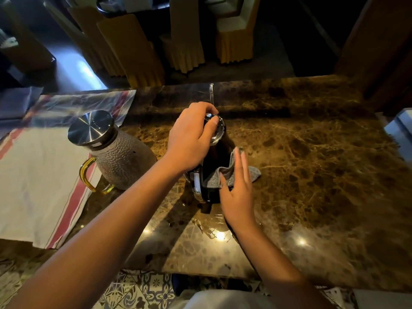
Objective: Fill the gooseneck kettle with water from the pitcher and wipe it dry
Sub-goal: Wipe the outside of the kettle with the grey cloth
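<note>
A dark gooseneck kettle (pixel 217 161) stands on the brown marble counter (pixel 312 163), its thin spout (pixel 211 92) rising at the far side. My left hand (pixel 191 139) rests on top of it, fingers curled over the shiny lid (pixel 217 130). My right hand (pixel 237 190) presses a grey cloth (pixel 223 175) flat against the kettle's right side, fingers stretched out. Left of the kettle stands a textured glass pitcher (pixel 120 161) with a steel lid and an amber handle (pixel 89 177).
A white cloth with red stripes (pixel 38 175) covers the counter's left part, under the pitcher's edge. Chairs with yellow covers (pixel 185 41) stand beyond the far edge. A pale box (pixel 401 130) sits at the right edge. Patterned floor tiles show below the near edge.
</note>
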`<state>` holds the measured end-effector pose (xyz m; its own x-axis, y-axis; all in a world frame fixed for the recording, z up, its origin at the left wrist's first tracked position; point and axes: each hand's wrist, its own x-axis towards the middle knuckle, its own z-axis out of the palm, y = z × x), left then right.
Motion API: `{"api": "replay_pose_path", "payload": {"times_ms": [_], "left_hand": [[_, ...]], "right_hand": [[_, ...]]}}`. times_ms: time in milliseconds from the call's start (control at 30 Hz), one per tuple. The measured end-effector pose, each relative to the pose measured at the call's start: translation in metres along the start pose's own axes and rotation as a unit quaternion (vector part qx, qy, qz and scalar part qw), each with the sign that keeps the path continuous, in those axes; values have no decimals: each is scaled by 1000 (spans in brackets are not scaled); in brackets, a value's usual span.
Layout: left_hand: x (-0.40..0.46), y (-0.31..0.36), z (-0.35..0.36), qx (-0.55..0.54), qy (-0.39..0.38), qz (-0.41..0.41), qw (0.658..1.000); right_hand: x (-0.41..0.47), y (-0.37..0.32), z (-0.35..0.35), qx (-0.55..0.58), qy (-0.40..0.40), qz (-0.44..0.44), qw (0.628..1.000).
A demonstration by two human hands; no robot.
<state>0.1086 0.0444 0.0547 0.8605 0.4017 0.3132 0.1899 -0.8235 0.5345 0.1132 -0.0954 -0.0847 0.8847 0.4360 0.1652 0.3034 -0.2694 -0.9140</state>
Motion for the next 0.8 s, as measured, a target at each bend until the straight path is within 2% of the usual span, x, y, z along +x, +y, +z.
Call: {"api": "replay_pose_path", "payload": {"times_ms": [100, 200, 267, 333, 400, 500, 667, 800], "left_hand": [[0, 1, -1, 2, -2, 1, 1000], [0, 1, -1, 1, -4, 9, 1000], [0, 1, -1, 0, 1, 12, 1000], [0, 0, -1, -1, 5, 12, 1000], [0, 0, 0, -2, 6, 12, 1000], [0, 0, 1, -8, 6, 9, 1000], [0, -1, 1, -3, 4, 9, 1000], [0, -2, 1, 1, 1, 14, 1000]], "right_hand": [[-2, -17, 7, 80, 19, 42, 996], [17, -42, 9, 166, 39, 30, 985], [37, -58, 3, 289, 41, 62, 954], [56, -68, -8, 378, 31, 139, 915], [69, -72, -15, 325, 29, 146, 934], [71, -61, -10, 239, 47, 99, 965], [48, -24, 1, 171, 65, 108, 977], [16, -7, 3, 134, 17, 91, 987]]}}
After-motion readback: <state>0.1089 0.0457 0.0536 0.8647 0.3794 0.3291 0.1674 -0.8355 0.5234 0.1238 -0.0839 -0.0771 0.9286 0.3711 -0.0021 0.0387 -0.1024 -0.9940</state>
